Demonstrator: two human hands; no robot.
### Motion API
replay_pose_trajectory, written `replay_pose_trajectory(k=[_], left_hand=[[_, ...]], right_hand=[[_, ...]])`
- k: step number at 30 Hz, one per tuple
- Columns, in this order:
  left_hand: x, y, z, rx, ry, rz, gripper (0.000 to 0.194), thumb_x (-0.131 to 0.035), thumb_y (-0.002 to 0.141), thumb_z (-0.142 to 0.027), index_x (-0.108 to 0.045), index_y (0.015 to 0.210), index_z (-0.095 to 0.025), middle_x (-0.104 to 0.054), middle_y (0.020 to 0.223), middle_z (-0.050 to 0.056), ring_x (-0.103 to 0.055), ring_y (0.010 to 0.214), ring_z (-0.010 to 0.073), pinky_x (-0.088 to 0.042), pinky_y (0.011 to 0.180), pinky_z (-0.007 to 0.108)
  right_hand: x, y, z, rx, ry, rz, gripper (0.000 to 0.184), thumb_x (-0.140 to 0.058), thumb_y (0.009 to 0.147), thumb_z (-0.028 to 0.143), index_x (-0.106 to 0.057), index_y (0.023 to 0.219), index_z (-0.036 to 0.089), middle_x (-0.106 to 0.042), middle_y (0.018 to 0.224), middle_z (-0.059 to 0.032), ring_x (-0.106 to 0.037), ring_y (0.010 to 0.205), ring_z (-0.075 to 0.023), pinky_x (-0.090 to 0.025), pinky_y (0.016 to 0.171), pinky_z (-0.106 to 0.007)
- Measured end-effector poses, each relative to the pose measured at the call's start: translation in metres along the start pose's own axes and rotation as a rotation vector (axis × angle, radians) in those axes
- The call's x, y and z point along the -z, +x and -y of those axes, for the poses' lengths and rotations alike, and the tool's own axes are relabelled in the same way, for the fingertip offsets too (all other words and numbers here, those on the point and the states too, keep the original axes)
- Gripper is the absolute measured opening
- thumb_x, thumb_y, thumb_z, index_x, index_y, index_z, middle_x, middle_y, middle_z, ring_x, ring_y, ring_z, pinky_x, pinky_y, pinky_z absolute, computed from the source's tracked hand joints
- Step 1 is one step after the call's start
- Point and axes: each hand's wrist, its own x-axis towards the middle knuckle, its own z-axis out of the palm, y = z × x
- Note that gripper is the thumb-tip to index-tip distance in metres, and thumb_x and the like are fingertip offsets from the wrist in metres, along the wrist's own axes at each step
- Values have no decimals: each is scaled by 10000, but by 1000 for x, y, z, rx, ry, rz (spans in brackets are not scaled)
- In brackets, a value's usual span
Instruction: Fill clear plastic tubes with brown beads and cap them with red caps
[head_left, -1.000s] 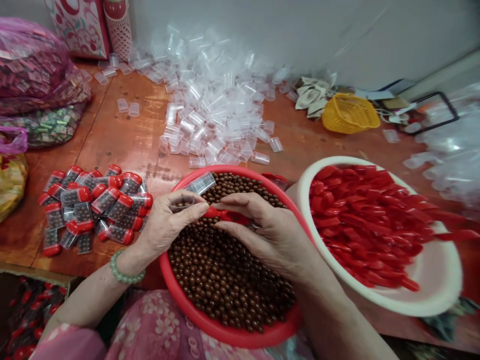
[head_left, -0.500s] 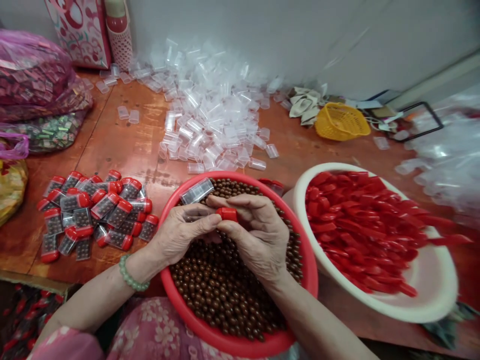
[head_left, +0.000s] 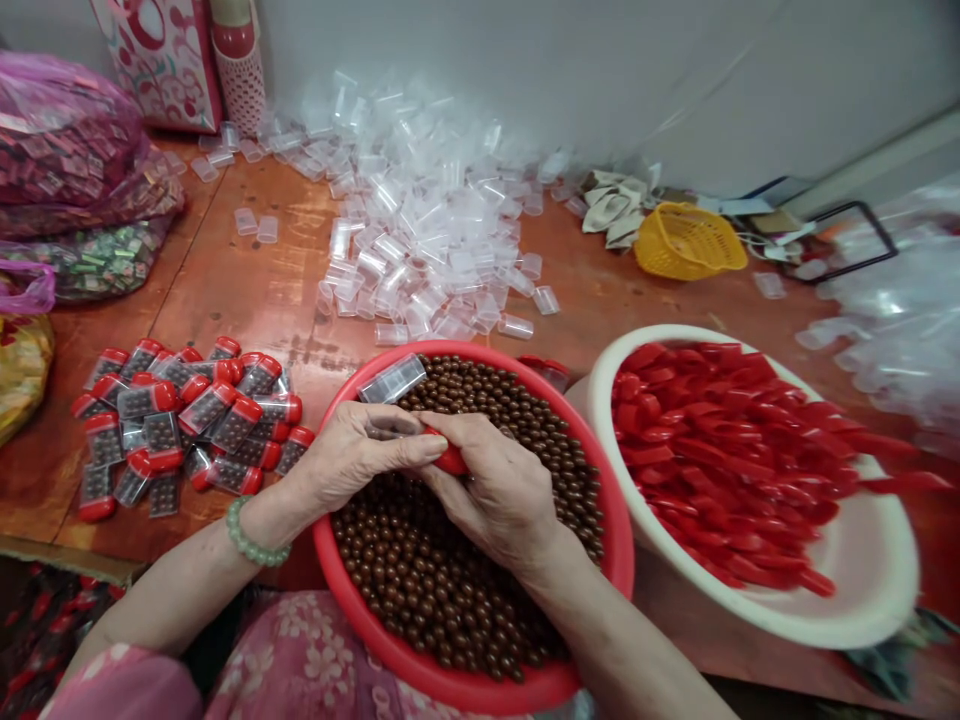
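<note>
Above a red basin (head_left: 324, 560) of round brown balls, my two hands meet. My left hand (head_left: 367, 445), with a green bead bracelet (head_left: 251, 540), is closed around a small clear plastic container, mostly hidden by the fingers. My right hand (head_left: 499, 490) is wrapped over a red cap (head_left: 452, 460) at the container's end; only part of the cap shows between thumb and fingers. Just behind my left hand, another clear container (head_left: 393, 380) lies at the basin's rim. Red caps (head_left: 697, 460) with strips fill a white basin (head_left: 862, 560) on the right.
Filled red-capped containers (head_left: 202, 410) lie heaped at the left. A large pile of clear containers (head_left: 420, 230) spreads along the back. A yellow basket (head_left: 686, 245) sits at the back right, plastic bags (head_left: 67, 180) at the far left.
My right hand has turned and closed further over the red cap, hiding more of it. My left hand keeps its hold, and the view has shifted slightly.
</note>
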Motion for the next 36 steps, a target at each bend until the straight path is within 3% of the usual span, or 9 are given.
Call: replay_pose_trajectory(k=[8,11,14,17,19,24,28,32,36], left_hand=[[-1,1,-2,10,88,-12,326,-794,680,-417,-696,719,-108,-596,669,-8,-498,626,82,-352,617,229],[-3,0,-4,2,79,-23,304,-788,696,-400,-716,783,-118,-628,700,-4,-522,638,85,-381,640,227],[-5,-1,-5,-18,59,-36,293,-796,692,-392,-718,794,-129,-635,691,-11,-529,618,76,-393,631,217],[-5,-1,-3,-51,27,-27,273,-785,715,-385,-718,811,-138,-636,693,-17,-533,605,65,-404,622,206],[-5,-2,-2,-48,16,-27,277,-781,723,-384,-709,825,-137,-637,692,-16,-549,605,67,-418,620,205],[-7,-5,0,40,-31,-39,318,-813,684,-321,-665,902,-143,-662,736,-10,-616,673,96,-455,665,220],[-11,-6,3,31,-7,-28,286,-849,619,-259,-664,796,-133,-620,711,-33,-561,653,79,-436,667,212],[-12,-6,6,13,31,25,267,-834,638,-308,-660,731,-128,-564,647,-36,-493,597,73,-402,595,204],[-10,-4,8,17,77,74,297,-809,660,-336,-602,662,-123,-495,574,-52,-416,534,51,-352,529,187]], right_hand=[[5,0,-6,-11,37,94,295,-626,879,197,-600,1173,206,-722,1019,-97,-694,912,-208,-579,803,-345],[6,1,-4,-117,92,11,332,-690,833,218,-619,1157,238,-674,1040,-81,-663,951,-208,-570,822,-343],[8,1,-2,-316,303,-96,397,-771,763,243,-615,1126,270,-647,913,-19,-649,793,-164,-567,699,-287],[6,0,-3,-437,546,-155,284,-796,737,288,-650,980,268,-643,823,10,-637,719,-148,-553,644,-264],[3,0,-5,-452,622,-166,218,-784,748,314,-682,935,266,-658,830,2,-643,767,-161,-559,707,-291],[3,4,-4,-448,599,-116,195,-671,845,242,-712,1031,284,-695,975,-23,-664,939,-188,-549,876,-370],[6,7,3,-496,502,-115,259,-693,829,240,-664,1085,263,-701,952,-22,-685,844,-177,-588,789,-348],[8,10,6,-345,400,-58,168,-705,823,203,-660,977,254,-708,900,-16,-682,827,-173,-583,760,-323],[12,15,5,-173,339,24,191,-677,838,155,-684,993,265,-731,903,-26,-690,834,-181,-584,776,-333]])
